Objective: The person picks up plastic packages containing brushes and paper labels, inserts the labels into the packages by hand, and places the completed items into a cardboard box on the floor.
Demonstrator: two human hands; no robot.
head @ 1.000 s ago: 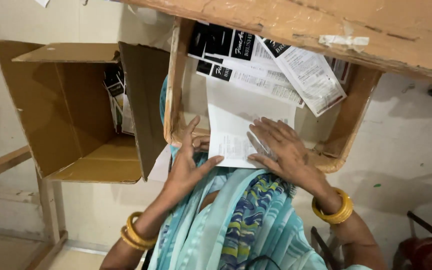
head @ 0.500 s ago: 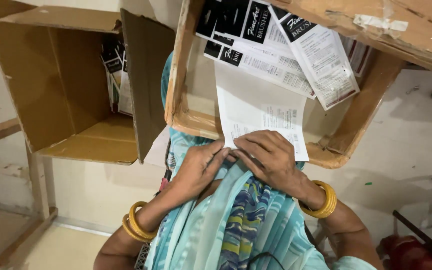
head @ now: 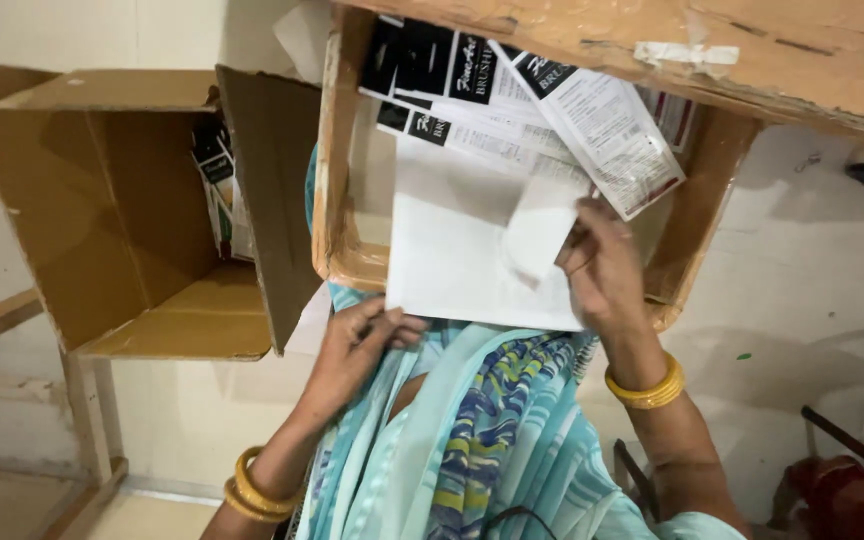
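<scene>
- White paper, a flat rectangular sheet (head: 462, 265), is the thing both hands meet: the right hand (head: 602, 270) pinches its right edge, where a corner of the sheet is folded over beside the fingers.
- The left hand (head: 352, 345) lies half curled under the sheet's near left corner, fingertips touching the lower edge, closed on nothing else.
- Each wrist carries yellow bangles (head: 644, 388); a turquoise patterned cloth (head: 472, 450) runs between the forearms, just near of the sheet.
- The sheet leans out of a worn brown cardboard box (head: 337, 200) with its mouth towards the camera; its near edge overhangs the box's near rim.
- Far of the sheet, inside the same box, black-and-white printed packets (head: 472, 100) are stacked edge to edge, leaving little free room there.
- To the left stands a second open brown cardboard box (head: 102, 200), mostly bare inside, with a few packets upright at its right wall.
- Pale walls and a pale floor (head: 812, 300) surround the boxes; a wooden frame (head: 82, 420) stands at the near left.
</scene>
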